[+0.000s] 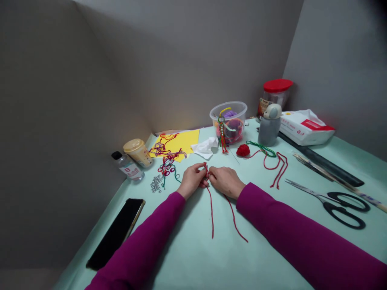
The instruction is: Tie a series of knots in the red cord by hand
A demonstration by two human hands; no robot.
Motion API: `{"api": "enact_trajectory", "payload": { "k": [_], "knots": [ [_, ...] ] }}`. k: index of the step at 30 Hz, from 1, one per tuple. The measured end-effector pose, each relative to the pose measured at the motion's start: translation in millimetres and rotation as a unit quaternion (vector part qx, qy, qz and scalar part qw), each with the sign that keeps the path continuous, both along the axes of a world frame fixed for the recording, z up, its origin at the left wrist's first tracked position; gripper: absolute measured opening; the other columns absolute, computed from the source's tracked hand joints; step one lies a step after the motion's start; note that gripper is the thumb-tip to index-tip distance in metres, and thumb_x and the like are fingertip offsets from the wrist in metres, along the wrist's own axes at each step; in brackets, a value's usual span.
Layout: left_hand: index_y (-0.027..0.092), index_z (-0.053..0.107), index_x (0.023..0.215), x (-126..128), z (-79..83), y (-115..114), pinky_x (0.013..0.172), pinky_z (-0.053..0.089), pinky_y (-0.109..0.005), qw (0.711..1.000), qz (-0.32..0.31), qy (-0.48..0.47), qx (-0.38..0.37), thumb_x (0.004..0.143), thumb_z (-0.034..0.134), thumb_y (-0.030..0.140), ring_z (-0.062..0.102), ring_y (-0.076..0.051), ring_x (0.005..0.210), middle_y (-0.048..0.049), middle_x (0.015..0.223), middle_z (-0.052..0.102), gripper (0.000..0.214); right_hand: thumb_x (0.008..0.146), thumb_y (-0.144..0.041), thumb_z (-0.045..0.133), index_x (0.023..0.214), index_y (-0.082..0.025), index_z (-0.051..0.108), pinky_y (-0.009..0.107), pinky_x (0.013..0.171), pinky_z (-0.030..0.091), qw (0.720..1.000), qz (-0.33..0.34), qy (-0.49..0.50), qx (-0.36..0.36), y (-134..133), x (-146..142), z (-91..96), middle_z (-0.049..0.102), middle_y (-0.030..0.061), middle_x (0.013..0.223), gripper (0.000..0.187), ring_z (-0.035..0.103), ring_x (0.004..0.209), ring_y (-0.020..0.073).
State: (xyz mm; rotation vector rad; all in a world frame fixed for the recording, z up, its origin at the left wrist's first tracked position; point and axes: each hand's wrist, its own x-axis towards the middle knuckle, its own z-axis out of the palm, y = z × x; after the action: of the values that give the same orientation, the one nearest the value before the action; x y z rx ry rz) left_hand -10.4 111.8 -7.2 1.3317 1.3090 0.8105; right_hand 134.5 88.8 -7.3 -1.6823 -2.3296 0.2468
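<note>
My left hand [191, 180] and my right hand [226, 181] meet at the middle of a pale green table [193, 257]. Both pinch a red cord [212, 213] between thumb and fingers. A small knotted part of the cord sticks up between the two hands. Its two loose ends trail toward me across the table. Both sleeves are magenta.
A black phone [116, 231] lies at the left. Black scissors [335, 201] and long sticks [329, 171] lie at the right. Behind the hands are a clear tub of threads [229, 123], a red yarn ball [243, 150], loose cords [276, 163], small metal rings [156, 183], a bottle [128, 167], a cup [138, 152], yellow paper [187, 141], a jar [274, 96].
</note>
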Motion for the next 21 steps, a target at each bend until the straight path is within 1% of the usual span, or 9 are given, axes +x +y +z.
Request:
{"api": "enact_trajectory", "payload": {
  "k": [5, 10, 13, 15, 17, 19, 21],
  "knots": [
    [0.015, 0.055, 0.117, -2.0, -1.9, 0.7, 0.040, 0.048, -0.019, 0.998, -0.001, 0.050, 0.030, 0.083, 0.048, 0.019, 0.059, -0.008, 0.043, -0.0014, 0.074, 0.061, 0.035, 0.084, -0.025, 0.036, 0.092, -0.023, 0.059, 0.030, 0.057, 0.028, 1.000, 0.002, 0.005, 0.006, 0.0, 1.2, -3.0, 0.070, 0.0060, 0.085, 0.024, 0.062, 0.077, 0.0224],
    [0.017, 0.057, 0.116, -3.4, 1.0, -1.5, 0.040, 0.047, -0.018, 0.989, -0.007, 0.124, 0.079, 0.083, 0.047, 0.022, 0.059, -0.008, 0.045, -0.0029, 0.080, 0.064, 0.035, 0.085, -0.027, 0.035, 0.091, -0.023, 0.059, 0.030, 0.057, 0.029, 1.000, -0.008, 0.006, 0.006, 0.7, 0.8, -3.6, 0.069, 0.0064, 0.083, 0.025, 0.062, 0.077, 0.0224],
    [0.019, 0.060, 0.113, -5.1, 3.9, -1.6, 0.040, 0.045, -0.016, 0.975, -0.015, 0.181, 0.126, 0.083, 0.045, 0.021, 0.058, -0.007, 0.044, -0.0026, 0.080, 0.065, 0.033, 0.085, -0.027, 0.034, 0.092, -0.022, 0.059, 0.030, 0.057, 0.029, 0.999, -0.034, 0.007, -0.001, 1.4, 0.0, -2.5, 0.069, 0.0075, 0.084, 0.027, 0.062, 0.077, 0.0231],
    [0.019, 0.061, 0.112, -6.2, 5.5, -0.9, 0.040, 0.044, -0.016, 0.970, -0.028, 0.195, 0.142, 0.084, 0.041, 0.019, 0.056, -0.006, 0.042, -0.0022, 0.080, 0.065, 0.034, 0.085, -0.026, 0.034, 0.093, -0.021, 0.060, 0.031, 0.058, 0.030, 0.999, -0.052, 0.007, -0.006, 1.9, -0.7, -1.7, 0.069, 0.0085, 0.085, 0.027, 0.062, 0.078, 0.0235],
    [0.018, 0.058, 0.115, -6.7, 6.3, -0.2, 0.041, 0.045, -0.017, 0.979, -0.036, 0.164, 0.115, 0.083, 0.038, 0.016, 0.056, -0.006, 0.043, -0.0024, 0.081, 0.063, 0.038, 0.085, -0.026, 0.034, 0.094, -0.021, 0.060, 0.031, 0.059, 0.031, 0.998, -0.054, 0.006, -0.012, 2.3, -1.2, -1.1, 0.069, 0.0091, 0.086, 0.028, 0.062, 0.079, 0.0238],
    [0.016, 0.053, 0.120, -6.4, 6.4, 0.1, 0.045, 0.048, -0.018, 0.994, -0.032, 0.087, 0.051, 0.082, 0.037, 0.013, 0.057, -0.007, 0.046, -0.0028, 0.080, 0.061, 0.041, 0.084, -0.026, 0.035, 0.095, -0.021, 0.060, 0.031, 0.060, 0.031, 0.999, -0.050, 0.004, -0.017, 2.3, -1.3, -0.8, 0.069, 0.0091, 0.087, 0.028, 0.061, 0.079, 0.0240],
    [0.014, 0.049, 0.123, -5.9, 5.4, 0.1, 0.048, 0.050, -0.019, 1.000, -0.020, 0.012, -0.004, 0.082, 0.038, 0.012, 0.058, -0.007, 0.050, -0.0031, 0.079, 0.058, 0.043, 0.084, -0.025, 0.035, 0.096, -0.021, 0.060, 0.031, 0.060, 0.032, 0.999, -0.048, 0.001, -0.023, 2.0, -1.1, -0.2, 0.069, 0.0092, 0.088, 0.028, 0.061, 0.080, 0.0240]
  ]
}}
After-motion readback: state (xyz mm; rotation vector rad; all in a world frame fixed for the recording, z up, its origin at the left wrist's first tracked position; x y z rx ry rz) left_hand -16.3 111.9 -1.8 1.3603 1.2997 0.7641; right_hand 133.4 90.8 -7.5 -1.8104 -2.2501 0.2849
